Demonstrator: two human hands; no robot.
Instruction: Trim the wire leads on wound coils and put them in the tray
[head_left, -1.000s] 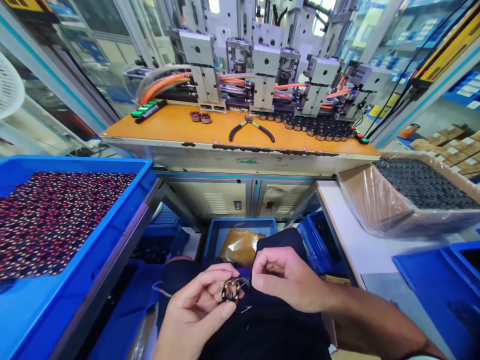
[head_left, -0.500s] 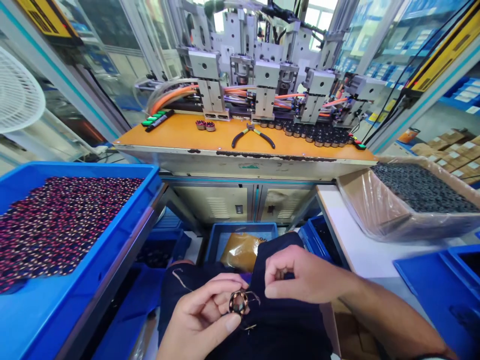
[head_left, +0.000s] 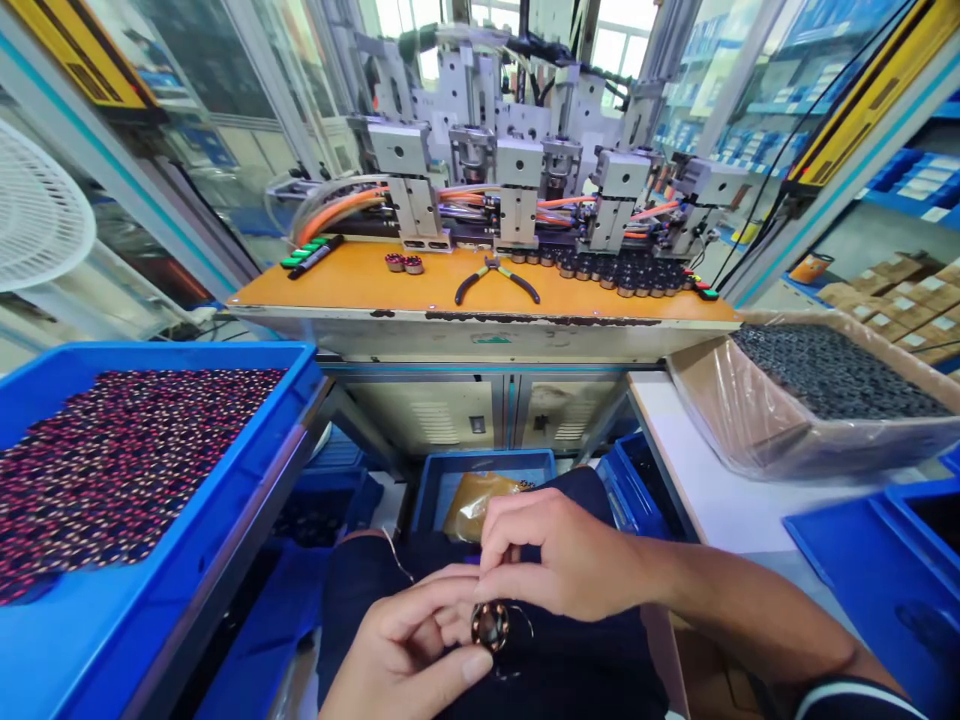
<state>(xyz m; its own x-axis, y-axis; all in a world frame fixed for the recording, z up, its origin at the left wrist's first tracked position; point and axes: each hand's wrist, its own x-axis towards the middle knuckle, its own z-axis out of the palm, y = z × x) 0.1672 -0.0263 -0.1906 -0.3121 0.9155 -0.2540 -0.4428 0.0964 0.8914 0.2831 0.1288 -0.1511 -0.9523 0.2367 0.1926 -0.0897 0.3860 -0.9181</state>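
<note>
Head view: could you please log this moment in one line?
left hand: holds wound ring | right hand: at ring's edge, contact unclear | pliers: on orange worktop

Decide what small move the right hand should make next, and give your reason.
Probably the right hand should pinch the thin wire: it curves out loosely beside the copper-wound ring, which the left hand holds between thumb and fingers, and the right hand is close by.

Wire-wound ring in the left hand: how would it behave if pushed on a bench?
The ring is probably stiff: it looks round despite the pinch of the left hand. Its round outline suggests it could roll on edge. The thin, curved wire beside it looks bendy and might snag.
</note>
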